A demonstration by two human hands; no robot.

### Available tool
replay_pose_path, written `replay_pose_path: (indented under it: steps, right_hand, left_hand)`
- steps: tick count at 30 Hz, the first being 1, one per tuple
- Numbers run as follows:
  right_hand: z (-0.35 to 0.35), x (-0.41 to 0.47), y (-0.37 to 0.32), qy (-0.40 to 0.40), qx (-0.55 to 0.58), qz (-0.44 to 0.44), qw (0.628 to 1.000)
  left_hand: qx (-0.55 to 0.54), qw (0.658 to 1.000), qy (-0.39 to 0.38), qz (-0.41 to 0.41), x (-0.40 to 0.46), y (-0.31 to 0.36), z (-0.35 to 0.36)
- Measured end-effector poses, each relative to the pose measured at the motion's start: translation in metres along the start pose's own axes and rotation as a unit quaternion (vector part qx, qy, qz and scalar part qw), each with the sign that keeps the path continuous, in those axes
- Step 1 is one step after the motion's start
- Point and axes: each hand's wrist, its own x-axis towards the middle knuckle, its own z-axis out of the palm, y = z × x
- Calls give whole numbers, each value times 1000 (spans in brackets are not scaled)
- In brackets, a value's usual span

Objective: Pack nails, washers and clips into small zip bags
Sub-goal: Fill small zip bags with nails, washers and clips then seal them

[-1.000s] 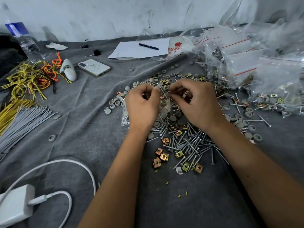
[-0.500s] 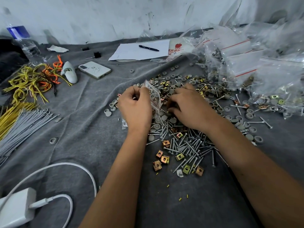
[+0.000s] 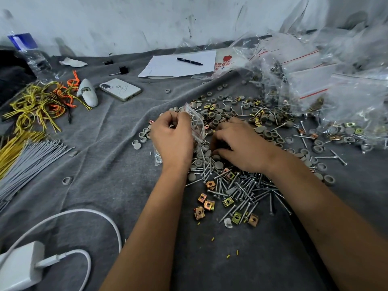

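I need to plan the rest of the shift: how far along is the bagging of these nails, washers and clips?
Done: filled zip bags are heaped at the far right. In hand: the left hand holds a small bag with hardware inside, while the right hand reaches into the loose pile. Left: plenty of nails, grey washers and clips still lie on the cloth.

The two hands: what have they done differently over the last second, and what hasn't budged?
A second ago both hands worked the small zip bag together. Now the left hand holds it alone, while the right hand has let go and dropped onto the pile of washers and nails, fingers curled as if gathering. The phone, pen and charger lie as before.
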Motion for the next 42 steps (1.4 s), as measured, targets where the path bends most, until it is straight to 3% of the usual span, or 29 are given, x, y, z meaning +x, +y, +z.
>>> replay_pose_path:
  steps: [12,17,23,28,35,42]
  right_hand:
    - [2,-3,6,119,190,37,974]
    - [-3,-2,1,164,445,49,879]
    - [-5,-3,-1,163,502,39,849]
    - [-7,-6,-3,221,494,25,841]
    - [-7,-8,-7,264,355,-8,897]
    - [-5,-7,-8,266,251,-18,931]
  left_hand:
    - [-20,1000,-7,-23,1,2,-2]
    - [-11,999,-29,-17,2,1,-2]
    - [28,995,-94,34,-3,2,0]
    - [76,987,-130,59,-5,1,4]
    - [84,984,-142,70,-6,0,3]
    - [86,982,-148,76,-7,2,5]
